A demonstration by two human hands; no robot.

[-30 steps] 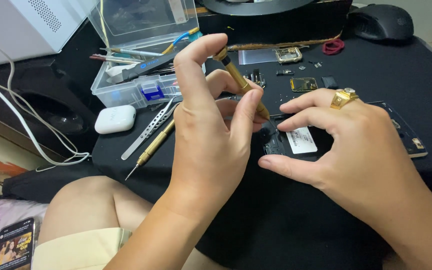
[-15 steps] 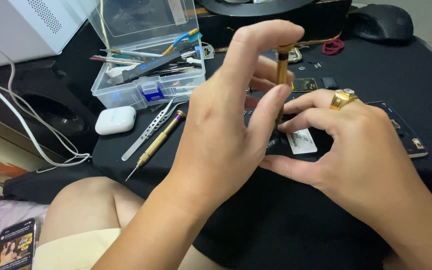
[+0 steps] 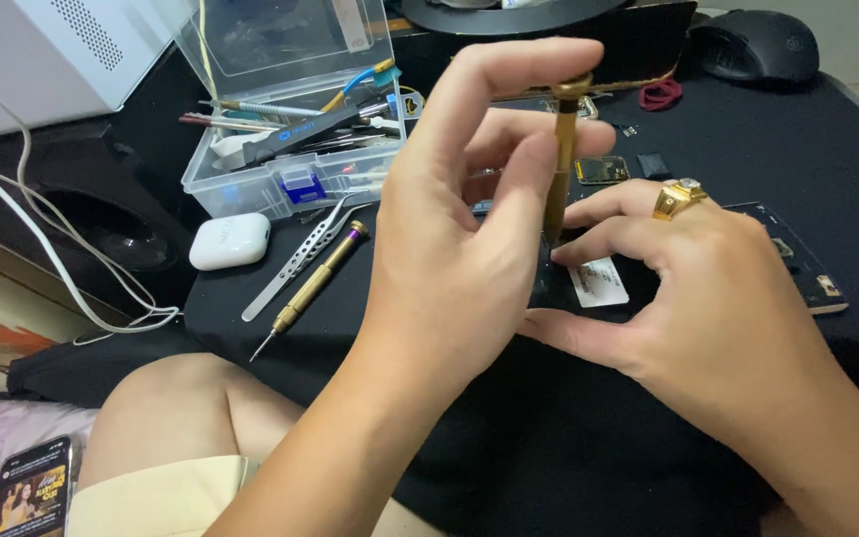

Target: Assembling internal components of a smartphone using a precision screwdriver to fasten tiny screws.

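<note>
Left hand [image 3: 449,249] pinched a slim brass screwdriver [image 3: 561,159] upright, index tip capping its top, thumb on the shaft; the other fingers stayed loosely spread. The driver looked light, rigid metal, smooth and likely slippery, so best gripped at the shaft with a finger on the cap. Its tip met a small dark opened device [image 3: 589,288] on the black cloth-covered worktop [image 3: 748,139]. The device seemed thin, flat and fragile, best steadied by its edges. Right hand [image 3: 718,298], wearing a gold ring [image 3: 676,197], curled half-open around the device, thumb and fingertips bracing it. Nearby lay a second brass screwdriver [image 3: 312,278], steel tweezers [image 3: 300,257], a clear plastic box [image 3: 290,119].
</note>
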